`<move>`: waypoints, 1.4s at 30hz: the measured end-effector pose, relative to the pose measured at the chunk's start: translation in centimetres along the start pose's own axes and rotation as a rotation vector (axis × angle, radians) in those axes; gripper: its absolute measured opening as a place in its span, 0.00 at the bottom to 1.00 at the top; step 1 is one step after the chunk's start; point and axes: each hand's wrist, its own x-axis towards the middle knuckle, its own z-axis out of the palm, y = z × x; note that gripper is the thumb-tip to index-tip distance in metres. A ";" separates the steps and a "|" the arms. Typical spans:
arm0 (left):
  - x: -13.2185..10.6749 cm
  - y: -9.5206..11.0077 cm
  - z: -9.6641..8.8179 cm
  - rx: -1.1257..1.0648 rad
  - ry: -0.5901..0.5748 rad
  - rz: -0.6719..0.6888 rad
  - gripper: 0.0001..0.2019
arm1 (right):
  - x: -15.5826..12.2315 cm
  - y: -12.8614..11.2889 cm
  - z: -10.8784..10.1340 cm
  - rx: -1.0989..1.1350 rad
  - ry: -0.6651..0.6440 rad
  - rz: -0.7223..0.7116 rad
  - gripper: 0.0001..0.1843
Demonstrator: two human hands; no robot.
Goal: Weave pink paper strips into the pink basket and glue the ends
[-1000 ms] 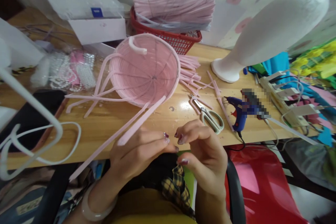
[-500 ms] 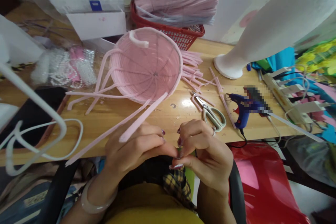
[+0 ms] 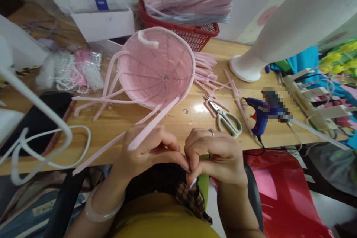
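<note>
My left hand (image 3: 152,150) and my right hand (image 3: 217,156) meet fingertip to fingertip above my lap, just off the table's front edge. Both are closed in a pinch. Whatever is between the fingers is too small or hidden to make out. Beyond them a round pink basket (image 3: 147,70), wound from fuzzy pipe cleaners, lies tipped with its hollow side toward me. Loose stems stick out from its rim. One thick pink stem (image 3: 153,123) reaches over my left hand in the view. Scissors (image 3: 228,121) with pale green handles rest beyond my right hand.
A blue glue gun (image 3: 260,122) with its cord lies at the right, near a power strip (image 3: 304,96). Behind stand a red crate (image 3: 192,37) of pink stems and a white foot-shaped form (image 3: 251,65). A tablet (image 3: 36,126) and white cable (image 3: 83,148) lie left.
My right hand's fingers have curled inward and drawn closer against the left fingertips. My left hand has shifted slightly right. The things on the table stay where they were.
</note>
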 end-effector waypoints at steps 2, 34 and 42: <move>-0.1 0.1 0.2 -0.009 0.001 -0.012 0.11 | -0.1 0.3 0.2 0.083 -0.008 0.032 0.12; 0.2 0.3 1.8 0.087 0.216 0.227 0.14 | -1.8 2.2 2.9 0.555 0.397 0.250 0.07; -0.4 -0.4 1.9 0.039 0.311 -0.068 0.05 | -2.7 2.9 3.0 0.202 0.404 0.283 0.10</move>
